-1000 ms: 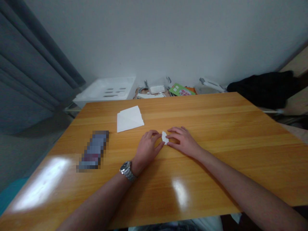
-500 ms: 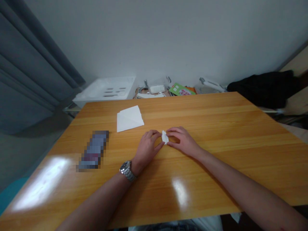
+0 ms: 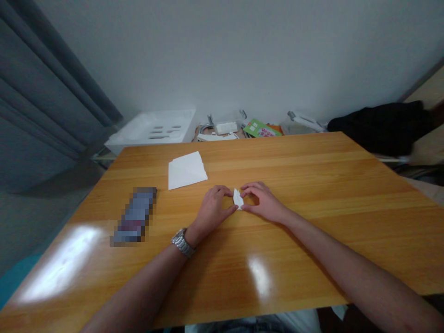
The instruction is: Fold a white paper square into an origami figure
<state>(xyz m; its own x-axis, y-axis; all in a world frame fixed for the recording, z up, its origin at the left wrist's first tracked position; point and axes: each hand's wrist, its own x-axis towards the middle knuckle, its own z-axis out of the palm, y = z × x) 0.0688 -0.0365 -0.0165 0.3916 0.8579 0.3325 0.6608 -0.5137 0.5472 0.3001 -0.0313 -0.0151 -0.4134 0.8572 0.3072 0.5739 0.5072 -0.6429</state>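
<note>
A small piece of folded white paper (image 3: 237, 199) is at the middle of the wooden table (image 3: 312, 185), between my two hands. My left hand (image 3: 215, 206) has its thumb and fingers closed on the paper's left side. On the right side, the thumb and fingertips of my right hand (image 3: 262, 201) grip it too. The paper comes to a point at its far end. Its exact folds are too small to make out. A metal watch (image 3: 183, 243) is around my left wrist.
White paper sheets (image 3: 187, 171) lie beyond my left hand. A phone, blurred out (image 3: 135, 216), rests at the left. Behind the table are a white tray (image 3: 138, 129), a green booklet (image 3: 260, 128) and a black cloth (image 3: 374, 127).
The far end of the small paper has become more pointed. My right fingers have shifted slightly along its edge; my left hand has hardly moved.
</note>
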